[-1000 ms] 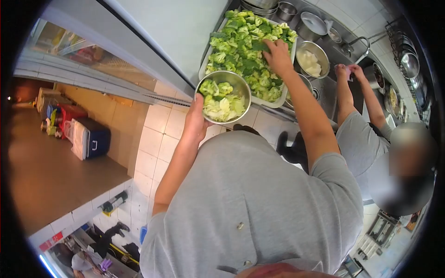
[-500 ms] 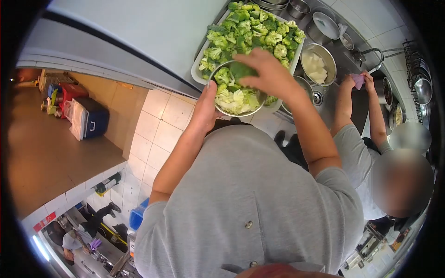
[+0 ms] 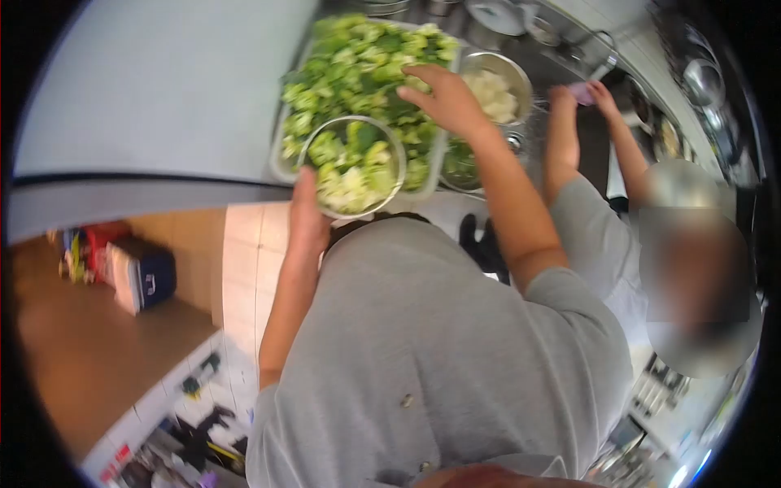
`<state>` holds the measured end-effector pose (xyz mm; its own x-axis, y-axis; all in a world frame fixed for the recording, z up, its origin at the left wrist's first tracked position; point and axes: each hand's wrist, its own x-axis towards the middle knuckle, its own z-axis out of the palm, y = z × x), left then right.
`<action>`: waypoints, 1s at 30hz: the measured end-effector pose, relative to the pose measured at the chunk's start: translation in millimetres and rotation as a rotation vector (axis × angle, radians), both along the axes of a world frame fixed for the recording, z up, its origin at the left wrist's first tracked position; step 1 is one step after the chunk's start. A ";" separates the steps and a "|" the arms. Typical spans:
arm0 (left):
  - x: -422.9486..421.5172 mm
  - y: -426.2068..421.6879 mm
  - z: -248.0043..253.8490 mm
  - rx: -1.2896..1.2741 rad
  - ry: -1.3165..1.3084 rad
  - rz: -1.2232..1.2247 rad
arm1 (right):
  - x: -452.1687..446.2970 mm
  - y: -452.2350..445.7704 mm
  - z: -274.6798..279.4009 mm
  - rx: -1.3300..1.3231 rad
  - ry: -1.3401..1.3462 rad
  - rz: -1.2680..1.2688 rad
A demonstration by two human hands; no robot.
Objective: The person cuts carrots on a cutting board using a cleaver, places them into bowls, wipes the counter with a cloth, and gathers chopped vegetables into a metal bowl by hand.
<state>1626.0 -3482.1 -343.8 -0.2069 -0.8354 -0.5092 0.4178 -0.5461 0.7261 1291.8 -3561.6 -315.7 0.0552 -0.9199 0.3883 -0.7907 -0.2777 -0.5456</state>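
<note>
My left hand [image 3: 307,207] grips a round metal bowl [image 3: 402,161] by its left side. Inside it lie broccoli florets and pale chopped leaves [image 3: 351,189] that look like cabbage. Over the right part of a white tray [image 3: 440,154] heaped with broccoli florets [image 3: 358,69], my right hand [image 3: 446,99] hovers with its fingers apart and nothing visible in them. The bowl is held over the near edge of the tray.
Right of the tray stand a metal bowl [image 3: 525,89] of pale pieces and another container [image 3: 462,169] with greens. A co-worker's hands [image 3: 579,96] hold a pinkish cloth at the sink. A pale grey surface [image 3: 154,89] lies to the left.
My right hand has lifted off the bowl and moved over the tray; the leafy green piece beneath it now rests in the bowl. The whole view has shifted and blurred.
</note>
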 end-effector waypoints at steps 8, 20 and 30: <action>3.6 6.3 3.3 -0.017 -0.027 -0.006 | -202.5 -49.4 -90.6 0.805 0.478 -0.437; 1.9 12.4 7.7 0.006 -0.016 0.036 | -173.9 -47.6 -82.7 1.197 0.839 -0.035; 12.4 12.6 -2.3 0.009 0.044 -0.014 | -175.8 -52.7 -87.8 1.301 0.680 0.019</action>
